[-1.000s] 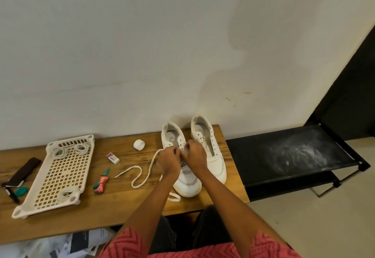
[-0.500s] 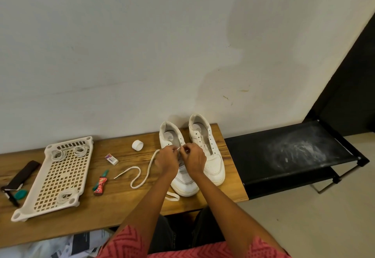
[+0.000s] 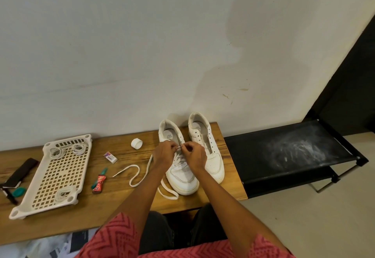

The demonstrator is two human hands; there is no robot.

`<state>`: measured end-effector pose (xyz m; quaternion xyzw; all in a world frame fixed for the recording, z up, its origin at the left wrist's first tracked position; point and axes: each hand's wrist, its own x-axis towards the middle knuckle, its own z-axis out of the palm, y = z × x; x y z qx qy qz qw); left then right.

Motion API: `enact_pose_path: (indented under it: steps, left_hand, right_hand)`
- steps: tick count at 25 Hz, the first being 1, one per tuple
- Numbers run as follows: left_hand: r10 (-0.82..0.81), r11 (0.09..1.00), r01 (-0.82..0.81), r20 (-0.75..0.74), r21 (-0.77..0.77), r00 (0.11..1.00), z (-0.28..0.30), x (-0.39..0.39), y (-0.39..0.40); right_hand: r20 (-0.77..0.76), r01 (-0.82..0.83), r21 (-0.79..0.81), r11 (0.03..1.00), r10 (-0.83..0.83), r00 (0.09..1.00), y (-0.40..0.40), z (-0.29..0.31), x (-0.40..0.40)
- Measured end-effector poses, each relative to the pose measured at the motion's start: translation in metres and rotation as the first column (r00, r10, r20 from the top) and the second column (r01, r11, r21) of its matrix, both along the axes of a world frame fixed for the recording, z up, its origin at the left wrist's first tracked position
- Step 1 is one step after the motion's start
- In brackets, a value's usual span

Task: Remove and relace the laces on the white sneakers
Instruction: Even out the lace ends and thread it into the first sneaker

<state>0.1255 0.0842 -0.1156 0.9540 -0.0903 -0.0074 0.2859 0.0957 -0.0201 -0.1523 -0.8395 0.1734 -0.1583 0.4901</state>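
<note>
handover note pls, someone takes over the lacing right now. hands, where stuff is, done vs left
Left hand and right hand: both pinch the lace over the left sneaker.
Left sneaker: lower eyelets laced; the lace's loose length trails left on the wooden table.
Right sneaker: stands beside it with bare eyelets.
Left: finish the left sneaker's upper eyelets, then lace the right one.

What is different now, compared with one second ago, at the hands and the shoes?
Little changed. Both hands, left and right, remain over the left sneaker, pinching the lace tip between them; their fingers have shifted only slightly. The loose lace on the table keeps its loop, and the right sneaker remains unlaced. The tray has not moved.
</note>
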Motion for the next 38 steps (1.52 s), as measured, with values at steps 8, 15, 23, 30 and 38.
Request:
enact_pose_path:
  steps: [8,15,23,30,38]
  left_hand:
    - [-0.052,0.993,0.047,0.049,0.105,0.997,0.005,0.002,-0.013]
    - [0.001,1.0,0.0,-0.051,0.004,0.999,0.007,0.012,-0.009]
    - [0.099,0.993,-0.094,-0.066,0.076,0.993,0.01,0.007,-0.016]
    - [0.089,0.992,-0.084,-0.055,0.093,0.995,0.015,0.006,-0.018]
    - [-0.001,0.999,0.002,-0.035,0.033,0.999,0.009,0.009,-0.001]
  right_hand:
    - [-0.084,-0.092,0.084,0.992,0.099,0.991,-0.017,0.002,0.01]
    - [-0.084,-0.014,0.113,0.993,0.024,0.996,-0.023,0.014,0.017]
    - [-0.042,0.216,0.92,0.326,-0.467,0.883,-0.114,0.104,0.02]
    - [0.233,0.054,0.12,0.991,-0.081,0.969,-0.102,0.135,0.02]
    - [-0.37,-0.46,-0.33,0.824,0.335,0.866,-0.027,0.05,0.016]
